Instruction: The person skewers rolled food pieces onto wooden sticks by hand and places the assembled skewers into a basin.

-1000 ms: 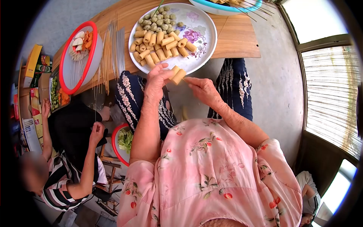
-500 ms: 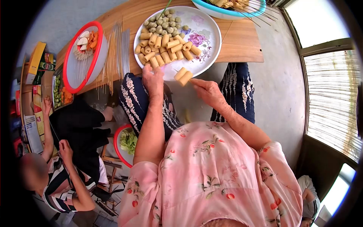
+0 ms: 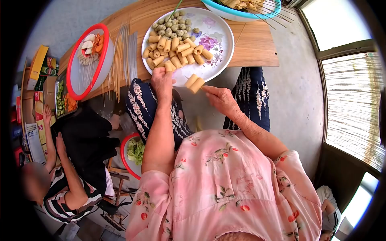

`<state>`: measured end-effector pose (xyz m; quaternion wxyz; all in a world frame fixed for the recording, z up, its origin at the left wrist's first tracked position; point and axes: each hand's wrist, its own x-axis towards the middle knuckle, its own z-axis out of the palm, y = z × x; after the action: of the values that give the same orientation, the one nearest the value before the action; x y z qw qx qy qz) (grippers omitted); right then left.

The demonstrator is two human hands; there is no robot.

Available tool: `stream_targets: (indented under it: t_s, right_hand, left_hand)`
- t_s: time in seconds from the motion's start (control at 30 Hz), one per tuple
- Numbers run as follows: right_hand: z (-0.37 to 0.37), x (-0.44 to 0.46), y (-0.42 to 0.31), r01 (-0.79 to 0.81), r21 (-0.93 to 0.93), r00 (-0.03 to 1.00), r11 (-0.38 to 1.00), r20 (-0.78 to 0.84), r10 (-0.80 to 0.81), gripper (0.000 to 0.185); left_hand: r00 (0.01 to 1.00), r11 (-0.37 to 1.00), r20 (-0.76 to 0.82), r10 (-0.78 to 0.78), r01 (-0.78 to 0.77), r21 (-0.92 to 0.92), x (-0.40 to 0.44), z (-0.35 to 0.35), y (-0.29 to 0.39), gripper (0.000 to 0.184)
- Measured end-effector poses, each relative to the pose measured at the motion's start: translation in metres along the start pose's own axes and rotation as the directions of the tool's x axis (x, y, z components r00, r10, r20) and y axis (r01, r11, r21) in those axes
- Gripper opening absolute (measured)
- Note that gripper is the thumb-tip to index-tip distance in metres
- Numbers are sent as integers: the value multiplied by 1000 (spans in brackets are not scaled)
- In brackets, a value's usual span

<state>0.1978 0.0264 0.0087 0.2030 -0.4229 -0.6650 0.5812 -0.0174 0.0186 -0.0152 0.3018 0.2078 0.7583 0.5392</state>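
My right hand (image 3: 221,99) is closed on a thin skewer with two tan tube-shaped rolls (image 3: 194,83) threaded side by side, held just off the plate's near rim. At that rim, my left hand (image 3: 162,83) has its fingers and thumb around another tan roll (image 3: 169,66). The large white flowered plate (image 3: 219,60) lies on the table's edge. On it are a pile of tan hollow rolls (image 3: 184,51) and, behind them, a heap of small greenish-grey balls (image 3: 173,27).
On the wooden table (image 3: 255,44) are loose skewers (image 3: 118,60), a red-rimmed basin (image 3: 103,60) of skewered food and a blue-rimmed basin (image 3: 241,15). A red-rimmed bowl of greens (image 3: 136,152) stands lower left. A co-worker in a striped top (image 3: 66,193) sits at left.
My left hand has closed on a roll at the plate's near edge and lifted it slightly. My right hand and skewer have barely moved. The co-worker's hands have shifted.
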Motion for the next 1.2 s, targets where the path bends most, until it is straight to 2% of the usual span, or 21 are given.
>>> stream_targets:
  t_s: [0.13,0.27,0.47,0.63,0.87,1.03,1.2]
  right_hand:
    - [-2,0,-7,-23,-14,1000,1000,9,23,29]
    - [-2,-2,-11,56,-18,998,998,-7,-56,31]
    - [0,-3,-12,75,-19,997,997,-8,-75,31]
    - [1,-4,-13,88,-39,996,995,-4,-88,31]
    - [3,-4,-12,29,1,1000,1000,7,-29,31]
    - [4,-4,-15,-22,39,1000,999,11,21,27]
    - [8,-1,-12,25,21,998,999,-67,-23,20]
  left_hand:
    - [986,986,128,-106,121,-118,-6,-8,4,23]
    - [944,918,281,-175,259,-300,-11,-14,2,30]
    - [918,883,293,-266,354,-309,-15,-15,8,31]
    - [915,892,332,-228,333,-305,-14,-16,4,31]
    - [907,897,357,-224,335,-289,-17,-16,8,31]
    - [878,905,432,-207,339,-255,-18,-13,5,31]
    - [852,910,482,-205,348,-227,-18,-16,7,31]
